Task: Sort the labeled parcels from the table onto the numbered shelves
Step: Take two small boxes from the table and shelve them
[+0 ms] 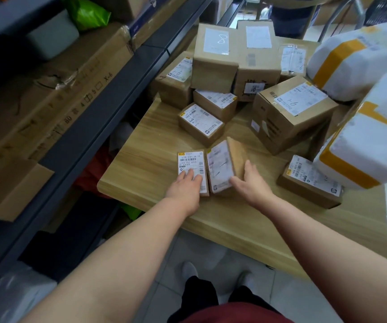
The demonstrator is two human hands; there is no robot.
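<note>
Label blurred (unreadable) on tilted parcel [219,164]; right hand [252,183] fingers wrap its near end; left hand [184,190] fingers lie straight atop the flat parcel [191,163] beside it.

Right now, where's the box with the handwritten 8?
Head view: the box marked 8 sits at the far end of the table, left of centre, between the 1-6 box on its left and a taller box on its right.

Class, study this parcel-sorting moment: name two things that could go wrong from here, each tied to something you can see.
The right hand grips the tilted parcel by its near end only; it might slip when lifted.
The box marked 8 sits atop smaller boxes in a loose pile; pulling one out could topple it.
</note>
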